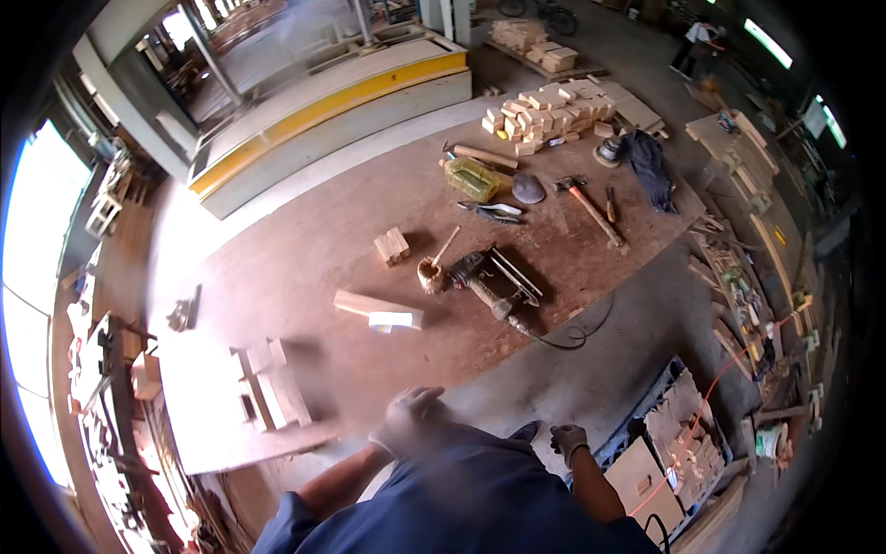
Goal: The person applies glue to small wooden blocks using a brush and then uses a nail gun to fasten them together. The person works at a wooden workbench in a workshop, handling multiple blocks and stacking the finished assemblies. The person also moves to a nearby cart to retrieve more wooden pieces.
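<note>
My left hand (406, 420), in a grey glove, is by the near edge of the brown worktable (452, 346), in front of my body; a blurred patch smears its fingers. My gloved right hand (568, 440) hangs apart from the table, its fingers loosely bent and nothing seen in them. Closest to the left hand on the tabletop are a pale wooden block assembly (269, 388) and a wooden piece (378, 309) with a bright white patch. Beyond lie a nail gun (489, 284) with a hose, a small pot (431, 275) with a stick in it, and a stacked wood block (392, 246).
Farther back lie a hammer (595, 214), pliers (494, 212), a yellowish plastic bottle (471, 178), a sander (608, 151), a dark cloth (649, 171) and a pile of wood blocks (554, 113). A crate (681, 374) of wood pieces stands right of my right hand.
</note>
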Action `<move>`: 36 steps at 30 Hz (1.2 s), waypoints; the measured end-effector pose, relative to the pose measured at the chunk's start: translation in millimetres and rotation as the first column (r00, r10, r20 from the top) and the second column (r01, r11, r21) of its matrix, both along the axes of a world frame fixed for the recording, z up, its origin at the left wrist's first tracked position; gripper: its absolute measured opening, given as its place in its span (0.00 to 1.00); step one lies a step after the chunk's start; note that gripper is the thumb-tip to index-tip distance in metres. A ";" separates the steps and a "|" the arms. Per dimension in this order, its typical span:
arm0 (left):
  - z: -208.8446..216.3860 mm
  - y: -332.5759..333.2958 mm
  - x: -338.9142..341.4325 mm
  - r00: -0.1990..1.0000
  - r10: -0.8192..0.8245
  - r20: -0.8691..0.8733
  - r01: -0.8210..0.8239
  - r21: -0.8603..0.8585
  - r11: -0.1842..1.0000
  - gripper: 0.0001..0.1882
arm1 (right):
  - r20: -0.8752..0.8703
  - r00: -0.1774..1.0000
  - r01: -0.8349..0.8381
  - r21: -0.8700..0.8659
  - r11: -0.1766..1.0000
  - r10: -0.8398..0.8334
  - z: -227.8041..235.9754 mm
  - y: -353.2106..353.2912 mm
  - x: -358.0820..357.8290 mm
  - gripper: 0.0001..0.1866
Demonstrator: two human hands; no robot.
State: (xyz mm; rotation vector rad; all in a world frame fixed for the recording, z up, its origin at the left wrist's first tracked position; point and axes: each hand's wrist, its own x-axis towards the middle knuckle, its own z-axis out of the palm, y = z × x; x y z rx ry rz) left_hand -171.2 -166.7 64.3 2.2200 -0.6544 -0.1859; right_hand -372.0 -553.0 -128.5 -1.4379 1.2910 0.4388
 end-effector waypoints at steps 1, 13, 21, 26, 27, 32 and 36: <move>-4.7 -15.0 -9.4 1.000 0.012 -0.020 -0.012 -0.003 1.000 0.16 | 0.042 0.999 -0.027 0.017 0.999 0.027 -3.8 -14.5 -3.5 0.10; 15.9 -182.7 -106.3 0.992 -0.070 -0.109 0.074 0.038 0.996 0.17 | 0.082 0.997 -0.006 0.128 0.992 -0.005 -20.6 -166.2 -104.4 0.05; 5.8 -243.7 -99.2 0.953 -0.094 -0.287 0.100 0.007 0.995 0.12 | -0.070 0.995 0.084 0.229 0.970 -0.069 -50.8 -171.8 -156.8 0.07; 12.7 -292.8 -69.8 0.932 -0.246 -0.266 0.245 -0.038 0.969 0.20 | -0.093 0.993 0.078 0.133 0.988 -0.066 -15.4 -177.5 -148.0 0.10; 8.2 -309.0 -64.3 0.930 -0.244 -0.276 0.246 -0.028 0.969 0.19 | -0.064 0.989 0.142 0.131 0.981 -0.135 -4.7 -182.7 -141.0 0.10; -19.5 -373.1 -21.9 0.860 -0.424 -0.284 0.396 -0.151 0.906 0.16 | -0.019 0.954 0.300 0.107 0.948 -0.300 12.6 -215.6 -125.9 0.11; -19.9 -419.8 11.0 0.805 -0.557 -0.204 0.533 -0.165 0.830 0.15 | -0.011 0.929 0.369 -0.004 0.929 -0.369 17.1 -251.5 -113.4 0.12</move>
